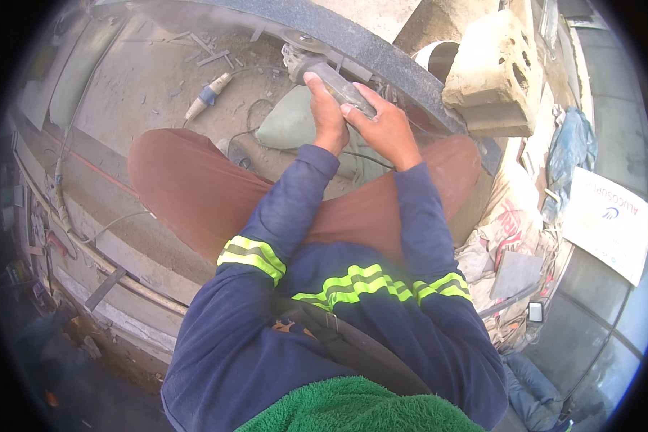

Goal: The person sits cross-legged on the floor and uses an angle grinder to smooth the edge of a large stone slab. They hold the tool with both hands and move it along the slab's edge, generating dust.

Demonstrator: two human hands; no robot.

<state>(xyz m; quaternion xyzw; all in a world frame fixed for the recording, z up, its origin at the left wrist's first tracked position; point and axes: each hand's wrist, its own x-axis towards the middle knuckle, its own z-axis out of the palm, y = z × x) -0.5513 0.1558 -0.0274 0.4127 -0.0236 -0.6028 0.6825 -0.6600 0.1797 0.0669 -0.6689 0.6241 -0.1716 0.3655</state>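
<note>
An angle grinder, grey with dust, is gripped in both of my hands. My left hand wraps round its front part near the head, thumb on top. Farther back on the body, my right hand holds it with the thumb along the near side. The grinder's disc lies at the underside edge of a curved dark grey stone slab; whether it touches the stone I cannot tell. A dark cord runs below my hands.
A hollow concrete block stands right of the slab. A cable connector lies on the dusty floor at left, near stone scraps. A pale green sack sits beyond my crossed legs. At right lie a white printed sheet and sacks.
</note>
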